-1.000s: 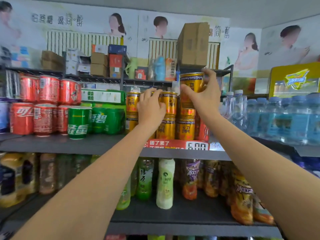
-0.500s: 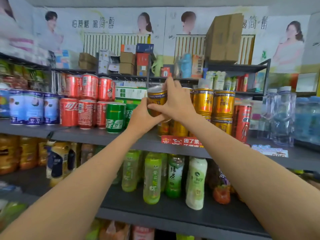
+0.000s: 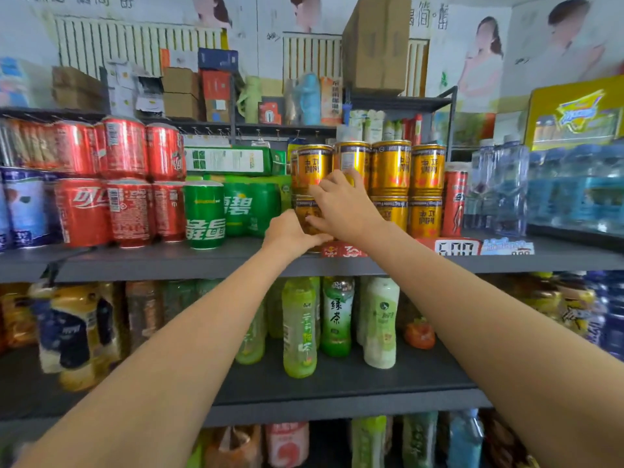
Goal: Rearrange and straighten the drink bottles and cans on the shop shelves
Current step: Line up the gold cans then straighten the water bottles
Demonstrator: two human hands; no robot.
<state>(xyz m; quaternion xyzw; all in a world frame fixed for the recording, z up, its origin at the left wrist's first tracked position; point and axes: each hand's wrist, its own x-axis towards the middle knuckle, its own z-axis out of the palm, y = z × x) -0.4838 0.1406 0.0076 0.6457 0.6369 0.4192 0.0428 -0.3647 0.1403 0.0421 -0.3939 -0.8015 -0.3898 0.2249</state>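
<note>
Gold drink cans (image 3: 390,168) stand stacked two high on the grey middle shelf (image 3: 169,261). At the left end of that stack, a lower gold can (image 3: 304,212) sits on the shelf with another gold can (image 3: 314,165) on top of it. My left hand (image 3: 290,233) grips the lower can near its base from the left. My right hand (image 3: 342,207) curls over its front and right side, with its fingertips reaching up to the upper row. Much of the lower can is hidden by both hands.
Red cola cans (image 3: 131,211) and a green can (image 3: 204,214) stand to the left. A tall red can (image 3: 456,204) and water bottles (image 3: 506,187) stand to the right. Green tea bottles (image 3: 336,315) fill the shelf below. A price tag (image 3: 457,246) hangs on the shelf edge.
Both hands have come down from the top of the stack to the lower row at its left end, carrying a gold can. The view has shifted right.
</note>
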